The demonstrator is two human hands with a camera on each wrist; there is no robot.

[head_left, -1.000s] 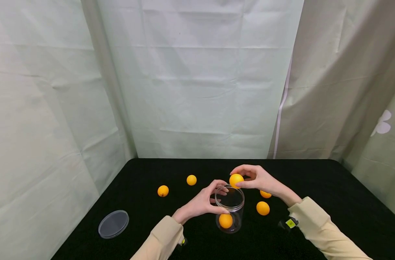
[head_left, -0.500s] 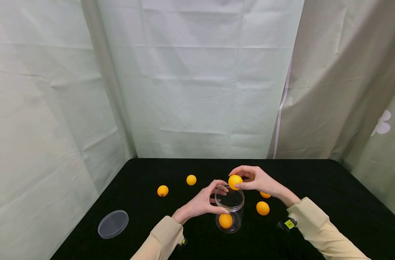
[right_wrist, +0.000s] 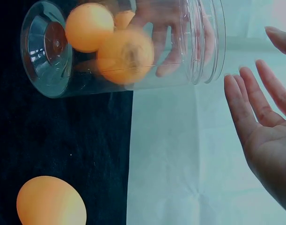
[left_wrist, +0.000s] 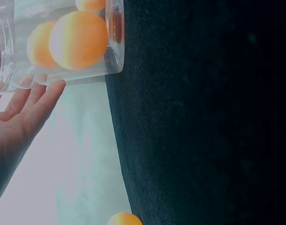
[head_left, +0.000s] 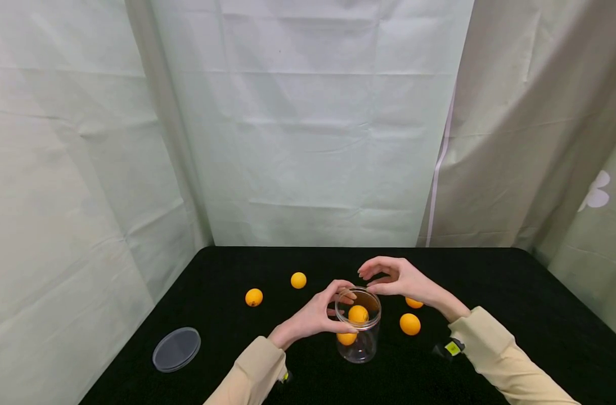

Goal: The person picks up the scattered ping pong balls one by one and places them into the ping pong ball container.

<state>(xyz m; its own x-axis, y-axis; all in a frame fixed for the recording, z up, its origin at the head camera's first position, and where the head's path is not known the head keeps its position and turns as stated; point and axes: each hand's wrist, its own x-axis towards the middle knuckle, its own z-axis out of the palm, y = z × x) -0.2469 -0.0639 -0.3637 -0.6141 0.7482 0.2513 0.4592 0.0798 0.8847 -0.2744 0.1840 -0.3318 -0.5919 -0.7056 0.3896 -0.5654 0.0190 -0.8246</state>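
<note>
A clear, open-topped plastic jar [head_left: 367,347] stands upright on the black table. My left hand [head_left: 314,316] grips it near the rim, fingers round the far side and thumb at the front. Two orange ping-pong balls are inside: an upper one [head_left: 358,314] and a lower one [head_left: 346,338] partly covered by the left thumb. Over the jar's right rim, my right hand [head_left: 400,278] holds nothing, its fingers and thumb parted. In the right wrist view, its fingers [right_wrist: 262,101] are beside the jar mouth, and one ball [right_wrist: 125,56] in the jar looks blurred.
Right of the jar lie two ping-pong balls, a nearer one [head_left: 410,324] and one [head_left: 414,302] partly behind the right wrist. Two others, one left [head_left: 254,297] and one farther back [head_left: 298,280], are beyond the left hand. A round clear lid [head_left: 176,349] lies at front left.
The right hand has let go of the ping-pong ball it held over the jar mouth, and that ball has dropped inside. The left hand has stayed on the jar.
</note>
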